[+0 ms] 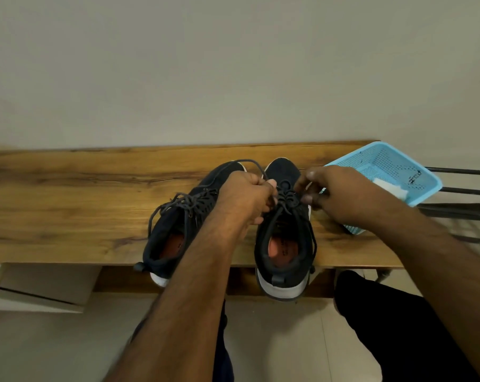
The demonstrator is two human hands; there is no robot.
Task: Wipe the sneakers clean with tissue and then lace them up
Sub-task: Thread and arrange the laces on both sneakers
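Observation:
Two dark navy sneakers with white soles stand side by side on a wooden table (68,194), toes towards the wall. Over the right sneaker (284,238), my left hand (244,197) grips its dark lace (256,165), which loops up from my fist. My right hand (335,194) pinches the lace at the eyelets on that shoe's right side. The left sneaker (178,216) lies partly under my left forearm, its laces loose over the tongue. A white tissue (393,188) lies in the blue basket.
A light blue perforated plastic basket (385,166) sits at the table's right end, just behind my right hand. Dark metal rods (464,191) stick out to the right of it. Both sneaker heels overhang the table's near edge. A plain wall stands right behind the table.

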